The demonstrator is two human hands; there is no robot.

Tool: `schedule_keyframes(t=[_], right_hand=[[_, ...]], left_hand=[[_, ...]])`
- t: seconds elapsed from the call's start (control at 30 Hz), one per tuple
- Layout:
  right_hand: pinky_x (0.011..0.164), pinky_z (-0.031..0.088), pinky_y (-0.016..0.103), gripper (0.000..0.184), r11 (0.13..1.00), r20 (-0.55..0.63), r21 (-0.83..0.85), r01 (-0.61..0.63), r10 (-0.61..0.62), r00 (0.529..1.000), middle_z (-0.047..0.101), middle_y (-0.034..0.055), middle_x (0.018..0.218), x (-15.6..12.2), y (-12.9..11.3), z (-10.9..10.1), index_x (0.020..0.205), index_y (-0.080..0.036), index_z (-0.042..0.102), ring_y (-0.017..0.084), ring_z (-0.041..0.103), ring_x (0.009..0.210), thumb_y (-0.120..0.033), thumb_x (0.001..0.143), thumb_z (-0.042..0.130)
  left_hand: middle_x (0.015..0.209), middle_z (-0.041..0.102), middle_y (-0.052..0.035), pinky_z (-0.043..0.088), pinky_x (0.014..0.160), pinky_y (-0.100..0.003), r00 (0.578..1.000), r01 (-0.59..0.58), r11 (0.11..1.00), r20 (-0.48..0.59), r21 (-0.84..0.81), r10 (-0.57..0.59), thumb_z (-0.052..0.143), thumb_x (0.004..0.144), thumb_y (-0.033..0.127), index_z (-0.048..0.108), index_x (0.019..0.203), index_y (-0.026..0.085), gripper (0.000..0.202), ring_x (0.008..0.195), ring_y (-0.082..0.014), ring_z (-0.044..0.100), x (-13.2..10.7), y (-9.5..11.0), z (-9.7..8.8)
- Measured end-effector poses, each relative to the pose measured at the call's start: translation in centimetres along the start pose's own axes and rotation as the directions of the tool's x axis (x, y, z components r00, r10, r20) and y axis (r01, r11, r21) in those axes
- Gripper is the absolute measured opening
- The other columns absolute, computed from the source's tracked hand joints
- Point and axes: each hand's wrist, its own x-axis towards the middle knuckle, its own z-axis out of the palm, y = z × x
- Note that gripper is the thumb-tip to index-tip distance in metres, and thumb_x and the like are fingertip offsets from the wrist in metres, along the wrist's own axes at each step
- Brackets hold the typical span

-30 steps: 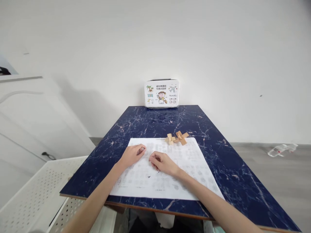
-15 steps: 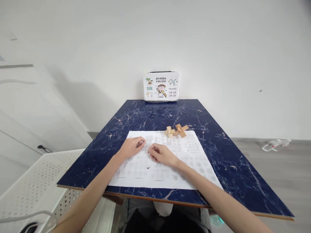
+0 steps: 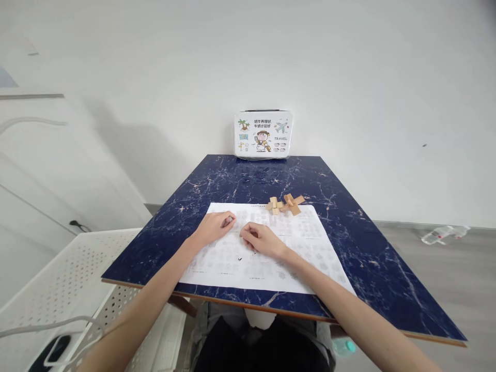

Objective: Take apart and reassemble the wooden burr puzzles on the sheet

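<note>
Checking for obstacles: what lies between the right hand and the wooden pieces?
In the head view, a stretch of the printed sheet lies between the right hand and the wooden pieces; no separate object shows on that stretch.

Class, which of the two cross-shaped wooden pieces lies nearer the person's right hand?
The paler wooden piece, on the left in the picture. The browner wooden piece sits to its right, farther from the right hand.

White wall [image 3: 349, 88] behind blue marbled table [image 3: 232, 181]; grey floor [image 3: 457, 279] right; white perforated unit [image 3: 70, 268] left.
</note>
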Motion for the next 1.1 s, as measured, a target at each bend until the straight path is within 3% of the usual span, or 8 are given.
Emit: schedule_keyframes(t=[1.1], right_hand=[[0.054, 0.043, 0.023, 0.024, 0.998, -0.006, -0.065, -0.008, 0.008, 1.0, 0.064, -0.0013, 0.073, -0.31, -0.26, 0.23, 0.085, -0.021, 0.055, 0.011, 0.056, 0.057, -0.04, 0.099, 0.053]], left_hand=[[0.073, 0.07, 0.001, 0.039, 0.062, -0.027, 0.997, -0.074, 0.997, 0.017, 0.008, 0.074, 0.051, 0.102, 0.036, 0.07, 0.102, 0.024, 0.023, 0.065, -0.017, 0.064, -0.44, 0.2, -0.13]])
